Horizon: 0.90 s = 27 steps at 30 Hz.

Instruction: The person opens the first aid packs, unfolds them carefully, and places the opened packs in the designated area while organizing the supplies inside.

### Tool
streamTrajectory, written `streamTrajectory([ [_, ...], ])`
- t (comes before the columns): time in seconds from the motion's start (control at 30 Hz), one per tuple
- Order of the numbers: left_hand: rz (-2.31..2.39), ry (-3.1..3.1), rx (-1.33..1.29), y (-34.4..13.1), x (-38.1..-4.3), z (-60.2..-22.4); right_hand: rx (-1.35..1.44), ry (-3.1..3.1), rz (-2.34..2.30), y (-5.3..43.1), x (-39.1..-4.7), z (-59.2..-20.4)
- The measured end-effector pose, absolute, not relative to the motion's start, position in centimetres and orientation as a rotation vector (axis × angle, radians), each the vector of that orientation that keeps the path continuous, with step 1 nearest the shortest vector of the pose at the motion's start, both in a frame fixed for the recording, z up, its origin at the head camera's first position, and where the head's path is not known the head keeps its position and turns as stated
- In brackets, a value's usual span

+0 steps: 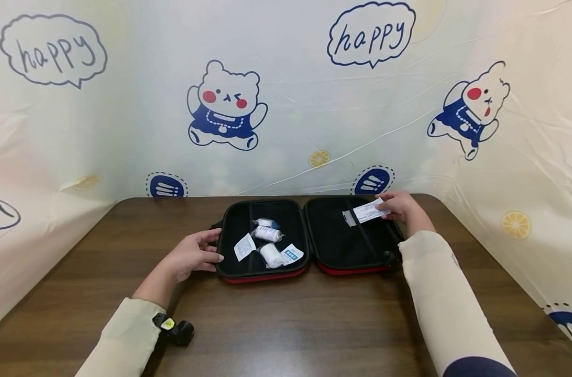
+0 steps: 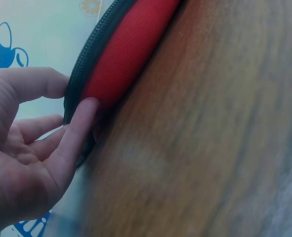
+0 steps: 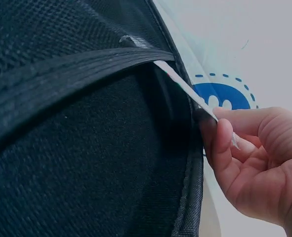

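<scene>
Zippered case [image 1: 330,251], red shell, black lining, lying open on the wood-grain table [image 1: 290,324], its halves spread left and right.

Left hand [image 1: 194,254] at the left half's outer edge: thumb against the red side, forefinger bent to the zip, edge held between them. Right hand [image 1: 401,207] over the far right corner of the right half, thumb and fingers clamped on the outer end of a white packet [image 1: 368,211]. Packet passes beneath the elastic strap [image 3: 81,74]; its other end shows on the left of the band.

In the left half, five pieces: a blue-and-white wrapped packet [image 1: 267,223] farthest, a wrapped roll [image 1: 268,234] just nearer, a clear-wrapped white roll [image 1: 271,255] nearest, a blue-printed packet [image 1: 292,254] at its right, a printed white slip [image 1: 244,247] to the left.

Progress, my reading: case opened, one packet under the strap but not let go. Going in or coming out, cannot tell. The five left-half pieces lie with neither hand on them; any work on those looks outstanding. Case not closed.
</scene>
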<state>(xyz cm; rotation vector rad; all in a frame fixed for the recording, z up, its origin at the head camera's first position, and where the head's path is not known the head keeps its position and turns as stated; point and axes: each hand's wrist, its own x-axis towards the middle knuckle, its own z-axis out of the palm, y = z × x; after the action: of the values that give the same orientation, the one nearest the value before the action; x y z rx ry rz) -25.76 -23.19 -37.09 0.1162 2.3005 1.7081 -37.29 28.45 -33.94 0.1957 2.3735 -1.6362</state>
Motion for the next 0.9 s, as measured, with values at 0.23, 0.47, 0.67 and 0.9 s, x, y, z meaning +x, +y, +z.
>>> streamTrajectory([
  [0.23, 1.71, 2.305, 0.119, -23.2, -25.9, -37.1, -0.006, 2.407, -1.498, 28.3, -37.6, -33.6],
  [0.47, 1.71, 2.298, 0.118, -23.1, -25.8, -37.1, -0.078, 2.658, -1.223, 27.8, -37.3, -32.9],
  [0.67, 1.713, 2.302, 0.121, -23.2, -25.8, -37.1, -0.083, 2.708, -1.151, 27.6, -37.5, -32.9],
  [0.9, 1.715, 2.302, 0.118, -23.2, -25.7, -37.0, -0.094, 2.69, -1.141, 26.5, -37.8, -33.4],
])
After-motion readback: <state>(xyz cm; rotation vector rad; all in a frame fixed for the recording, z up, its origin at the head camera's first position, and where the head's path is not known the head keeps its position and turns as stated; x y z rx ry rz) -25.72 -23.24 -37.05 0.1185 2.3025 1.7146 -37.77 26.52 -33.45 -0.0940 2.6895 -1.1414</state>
